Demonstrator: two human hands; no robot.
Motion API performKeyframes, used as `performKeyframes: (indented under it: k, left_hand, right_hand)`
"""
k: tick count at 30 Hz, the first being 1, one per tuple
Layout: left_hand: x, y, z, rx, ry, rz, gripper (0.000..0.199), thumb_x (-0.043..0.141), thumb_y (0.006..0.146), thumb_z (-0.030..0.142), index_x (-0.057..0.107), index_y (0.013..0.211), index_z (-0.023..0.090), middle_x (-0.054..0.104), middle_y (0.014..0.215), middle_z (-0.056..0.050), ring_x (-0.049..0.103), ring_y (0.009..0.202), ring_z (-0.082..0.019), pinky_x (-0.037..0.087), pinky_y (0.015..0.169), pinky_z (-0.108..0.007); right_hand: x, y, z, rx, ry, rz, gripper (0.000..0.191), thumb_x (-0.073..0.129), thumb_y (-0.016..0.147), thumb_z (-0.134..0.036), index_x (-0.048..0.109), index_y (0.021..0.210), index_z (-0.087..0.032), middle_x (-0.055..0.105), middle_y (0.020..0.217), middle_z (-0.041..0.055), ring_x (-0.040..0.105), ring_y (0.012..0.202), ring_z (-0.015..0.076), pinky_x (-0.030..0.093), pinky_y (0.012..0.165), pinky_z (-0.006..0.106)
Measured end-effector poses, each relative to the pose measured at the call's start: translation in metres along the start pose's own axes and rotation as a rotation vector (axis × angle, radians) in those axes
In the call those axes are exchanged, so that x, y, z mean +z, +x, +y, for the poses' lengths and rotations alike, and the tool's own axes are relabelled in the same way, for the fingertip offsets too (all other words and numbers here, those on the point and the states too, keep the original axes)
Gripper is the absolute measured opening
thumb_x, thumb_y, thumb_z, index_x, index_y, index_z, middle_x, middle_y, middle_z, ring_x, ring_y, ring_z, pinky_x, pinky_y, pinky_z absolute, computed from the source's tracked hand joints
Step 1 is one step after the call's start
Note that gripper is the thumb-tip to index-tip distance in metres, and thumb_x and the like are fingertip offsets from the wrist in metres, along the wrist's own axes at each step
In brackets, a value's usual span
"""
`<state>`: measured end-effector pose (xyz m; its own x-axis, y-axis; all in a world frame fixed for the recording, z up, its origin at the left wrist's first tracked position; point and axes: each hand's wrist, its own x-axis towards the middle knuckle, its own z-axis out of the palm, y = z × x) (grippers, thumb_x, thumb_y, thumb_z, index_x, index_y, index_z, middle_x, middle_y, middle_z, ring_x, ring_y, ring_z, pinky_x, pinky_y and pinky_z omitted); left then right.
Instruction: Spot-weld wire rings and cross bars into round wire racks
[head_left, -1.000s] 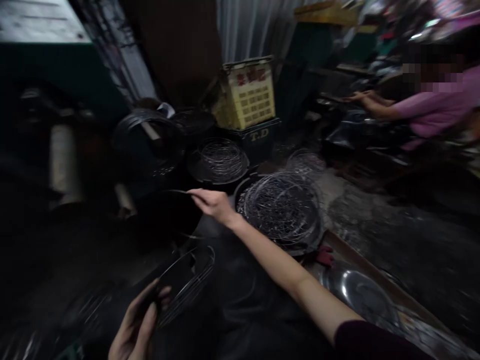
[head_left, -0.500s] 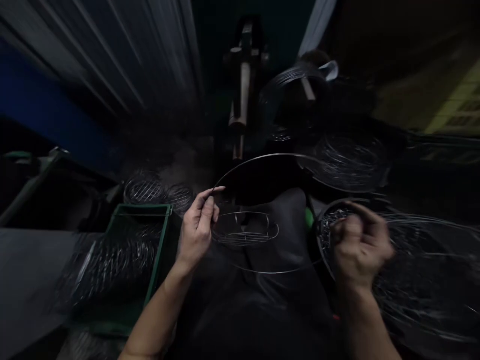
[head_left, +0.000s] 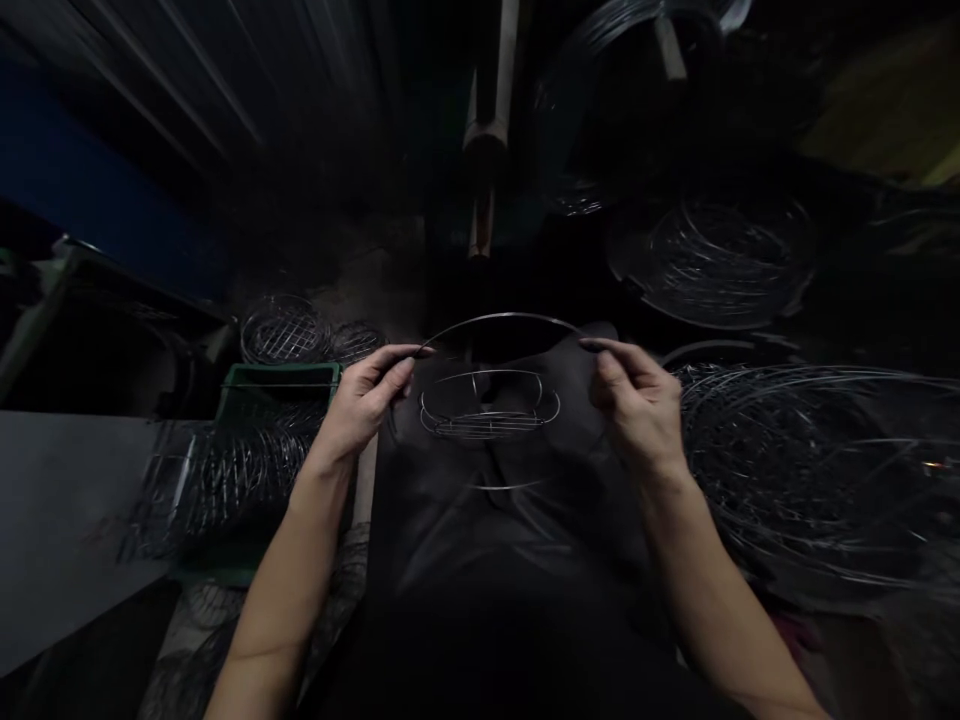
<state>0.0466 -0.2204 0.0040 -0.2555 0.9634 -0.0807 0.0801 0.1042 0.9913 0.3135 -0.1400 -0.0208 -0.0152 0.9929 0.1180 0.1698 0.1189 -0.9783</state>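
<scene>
Two hands are pinching a thin wire hoop [head_left: 506, 315] over a dark-covered lap

The hoop is hanging in front of the person, its far arc running between the hands. The left hand [head_left: 371, 395] is gripping the wire between thumb and forefinger at one side; the right hand's [head_left: 637, 390] fingers are closing on it at the other. A second arc is showing lower down against the dark cover [head_left: 480, 600]; whether it is joining the upper one is too dim to tell. A small wire rack [head_left: 491, 428] is appearing inside the hoop's outline, and it is unclear whether the two are touching.

Holding it well is probably depending on matching pinches: light, equal pressure is keeping such thin wire from twisting or bending. Keeping the hands at one height is likely helping the hoop stay flat, and the faint lower arc is deserving attention. The right forearm is passing near a heap of wire rings [head_left: 810, 470], where loose strands could be snagging; the left is passing beside a green crate [head_left: 281, 373].
</scene>
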Motion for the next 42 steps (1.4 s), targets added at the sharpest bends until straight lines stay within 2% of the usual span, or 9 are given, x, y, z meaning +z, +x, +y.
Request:
performKeyframes:
  k: [6, 11, 14, 19, 22, 25, 29, 33, 42]
  left_hand:
    - [0.012, -0.018, -0.021, -0.041, -0.381, 0.078, 0.024, 0.062, 0.078, 0.038, 0.061, 0.095, 0.021, 0.056, 0.072, 0.000, 0.050, 0.054, -0.008, 0.045, 0.053, -0.021]
    - [0.024, -0.023, -0.023, 0.043, -0.252, 0.212, 0.030, 0.048, 0.087, 0.039, 0.051, 0.114, 0.026, 0.058, 0.077, 0.001, 0.039, 0.042, -0.003, 0.030, 0.039, -0.015]
    - [0.020, -0.027, -0.010, 0.098, 0.151, 0.128, 0.032, 0.039, 0.092, 0.037, 0.058, 0.110, 0.020, 0.051, 0.058, 0.004, 0.043, 0.046, -0.006, 0.038, 0.049, -0.016]
    - [0.027, -0.027, 0.009, 0.272, 0.677, -0.279, 0.029, 0.040, 0.092, 0.031, 0.059, 0.112, 0.023, 0.066, 0.094, -0.002, 0.062, 0.081, -0.013, 0.046, 0.075, -0.022]
    - [0.031, -0.011, -0.010, 0.358, 0.810, -0.254, 0.029, 0.039, 0.092, 0.029, 0.060, 0.110, 0.021, 0.065, 0.098, -0.005, 0.060, 0.090, -0.016, 0.045, 0.082, -0.026]
    - [0.024, 0.013, -0.044, 0.388, 0.798, -0.108, 0.029, 0.040, 0.092, 0.029, 0.062, 0.105, 0.017, 0.065, 0.099, -0.007, 0.059, 0.094, -0.017, 0.044, 0.087, -0.029]
    - [0.015, 0.036, -0.068, 0.245, 0.599, -0.290, 0.030, 0.040, 0.091, 0.034, 0.064, 0.100, 0.017, 0.068, 0.097, -0.004, 0.062, 0.089, -0.016, 0.045, 0.082, -0.024]
    - [0.017, 0.040, -0.060, 0.144, 0.527, -0.500, 0.033, 0.040, 0.090, 0.038, 0.064, 0.100, 0.018, 0.068, 0.098, -0.002, 0.061, 0.091, -0.017, 0.044, 0.082, -0.023]
    - [0.023, 0.048, -0.018, 0.363, 0.695, -0.462, 0.027, 0.040, 0.090, 0.035, 0.060, 0.088, 0.017, 0.064, 0.083, -0.003, 0.058, 0.077, -0.014, 0.042, 0.071, -0.022]
  right_hand:
    - [0.003, -0.008, -0.001, 0.071, 0.388, 0.195, 0.015, 0.060, 0.079, -0.036, 0.058, 0.087, -0.023, 0.029, 0.048, -0.0100, 0.023, 0.038, 0.0046, 0.024, 0.038, 0.019]
    - [0.017, -0.029, 0.021, 0.091, 0.458, 0.225, 0.017, 0.057, 0.082, -0.038, 0.051, 0.089, -0.023, 0.030, 0.047, -0.0111, 0.026, 0.038, 0.0046, 0.024, 0.037, 0.016]
    - [0.009, -0.034, 0.030, 0.088, 0.237, 0.049, 0.024, 0.057, 0.081, -0.038, 0.052, 0.099, -0.023, 0.044, 0.055, -0.0081, 0.040, 0.043, 0.0060, 0.035, 0.042, 0.018]
    - [-0.003, -0.025, 0.003, -0.208, -0.291, -0.443, 0.035, 0.062, 0.079, -0.034, 0.058, 0.112, -0.023, 0.063, 0.082, 0.0014, 0.059, 0.072, 0.0135, 0.049, 0.066, 0.026]
    - [0.006, -0.017, -0.009, -0.400, -0.350, -0.711, 0.028, 0.054, 0.086, -0.031, 0.060, 0.112, -0.024, 0.067, 0.093, 0.0031, 0.062, 0.081, 0.0144, 0.049, 0.075, 0.027]
    - [0.016, -0.006, -0.002, -0.479, -0.388, -0.612, 0.023, 0.047, 0.089, -0.029, 0.064, 0.104, -0.022, 0.067, 0.085, 0.0031, 0.062, 0.074, 0.0129, 0.049, 0.071, 0.025]
    - [0.019, 0.009, 0.013, -0.530, -0.462, -0.472, 0.023, 0.047, 0.089, -0.031, 0.066, 0.095, -0.018, 0.061, 0.075, 0.0039, 0.056, 0.064, 0.0119, 0.045, 0.061, 0.024]
    - [0.025, 0.018, 0.011, -0.531, -0.521, -0.542, 0.023, 0.045, 0.090, -0.030, 0.064, 0.097, -0.018, 0.062, 0.085, 0.0051, 0.056, 0.070, 0.0123, 0.044, 0.066, 0.024]
    - [0.025, 0.031, 0.016, -0.580, -0.598, -0.615, 0.023, 0.044, 0.091, -0.030, 0.062, 0.101, -0.019, 0.064, 0.080, 0.0038, 0.054, 0.072, 0.0141, 0.042, 0.067, 0.025]
